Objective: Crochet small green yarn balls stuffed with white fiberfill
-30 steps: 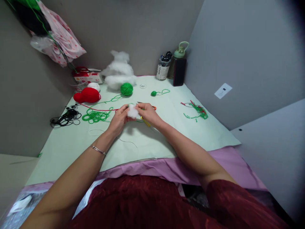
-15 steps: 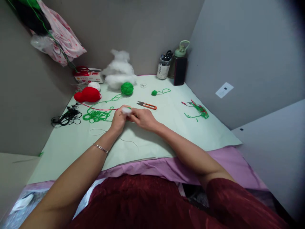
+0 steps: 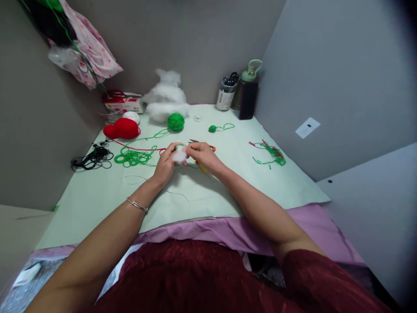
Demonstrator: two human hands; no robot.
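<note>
My left hand is closed round a small piece with green at its top edge, and white stuffing shows out of it. The fingers of my right hand are pinched together at the right side of the stuffing. Something yellow pokes out below my right hand; its shape is mostly hidden. Just behind that hand lie orange-handled snips, partly covered by it. A loose green yarn heap is left of my hands, and a green yarn ball sits beyond them.
Red yarn, black yarn and a white stuffing pile are at the left and back. A pen jar, a bottle and a dark phone stand at the back right. Yarn scraps lie right.
My right hand has shifted slightly right, and more of the white stuffing shows between my hands. The yellow thing now shows under my right hand, which covers part of the snips.
</note>
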